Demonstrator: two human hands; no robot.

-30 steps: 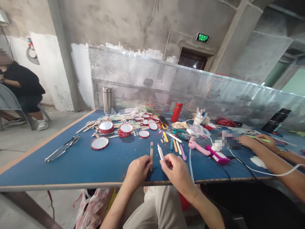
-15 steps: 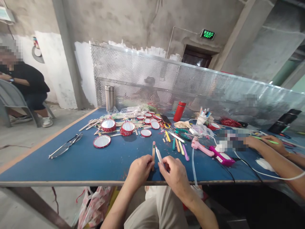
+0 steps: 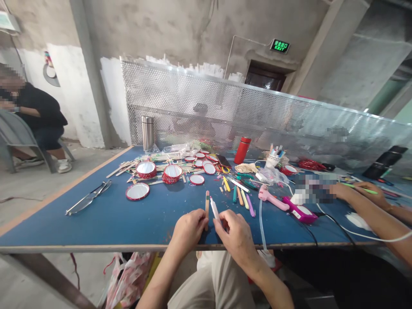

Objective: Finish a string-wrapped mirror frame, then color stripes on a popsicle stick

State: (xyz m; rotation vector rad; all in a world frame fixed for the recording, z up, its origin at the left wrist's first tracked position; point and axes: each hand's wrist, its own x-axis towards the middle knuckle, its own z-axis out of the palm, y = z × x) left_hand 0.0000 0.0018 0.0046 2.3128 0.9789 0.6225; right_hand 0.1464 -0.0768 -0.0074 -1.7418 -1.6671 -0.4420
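Nearest, beige trousers [image 3: 219, 279] under the front edge of the blue tabletop [image 3: 154, 223]. Left hand [image 3: 189, 227], grip pinching the lower part of a flat light-wood stick [image 3: 207, 210], held roughly upright near that edge; green and pinkish bands near its upper end. Right hand [image 3: 236, 234], grip pinching a white-barrelled marker with a pinkish tip [image 3: 214, 210], slanted toward the stick, tip right beside the banded part; can't tell if it touches. For clean handling here: pinch the stick low and firm so it doesn't twist, keep fingers off the bands, brace both wrists near the edge, bring the tip in lightly at a slant, short even strokes across the width, without overlapping the green. Pressing hard could tilt the stick or smear color. Further in: clear-lensed eyeglasses [image 3: 88, 199] on the left, a round red-rimmed mirror [image 3: 137, 192], loose colored markers [image 3: 240, 197] right of center, a pink glue gun [image 3: 273, 201] beside a magenta box [image 3: 302, 213]. Co-worker's hand [image 3: 343, 192] at far right, separate. Behind: two stacks of red-rimmed mirrors [image 3: 172, 174], scattered wooden sticks [image 3: 124, 167], a red bottle [image 3: 242, 151], a steel flask [image 3: 148, 133], then a perforated metal screen [image 3: 180, 103].
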